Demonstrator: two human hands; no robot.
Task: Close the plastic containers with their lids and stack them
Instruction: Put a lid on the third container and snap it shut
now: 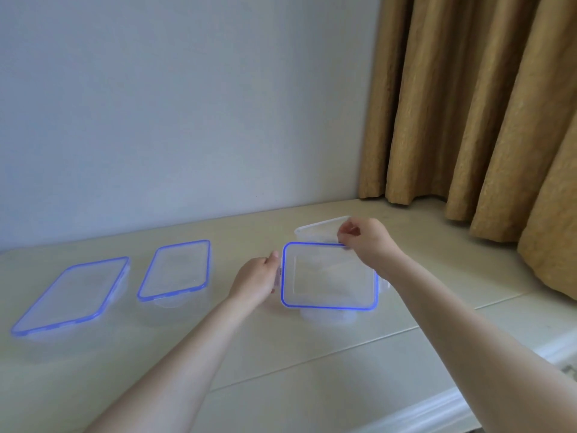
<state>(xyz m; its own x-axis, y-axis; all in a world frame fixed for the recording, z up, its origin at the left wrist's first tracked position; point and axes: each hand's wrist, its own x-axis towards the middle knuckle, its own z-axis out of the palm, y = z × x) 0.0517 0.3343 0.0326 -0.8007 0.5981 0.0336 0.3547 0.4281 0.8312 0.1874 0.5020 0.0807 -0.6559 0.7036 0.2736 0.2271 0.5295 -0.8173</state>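
Centrally, both hands grasp one blue-rimmed lid (329, 276): left hand (256, 281) pinches its left edge; right hand (370, 242) pinches its far-right corner. Its open container (318, 232) lies just behind, nearer the right hand; two closed containers (175, 270) sit well left

Pale cream tabletop (312, 370) across near and middle ground, thin seam lines running diagonally toward right. White moulded edge strip (437, 407) at near right corner. Plain pale blue-grey wall (171, 104) behind, far and left. Tan pleated curtain (484, 104) hanging far right, hem resting on or just above tabletop; contact unclear.
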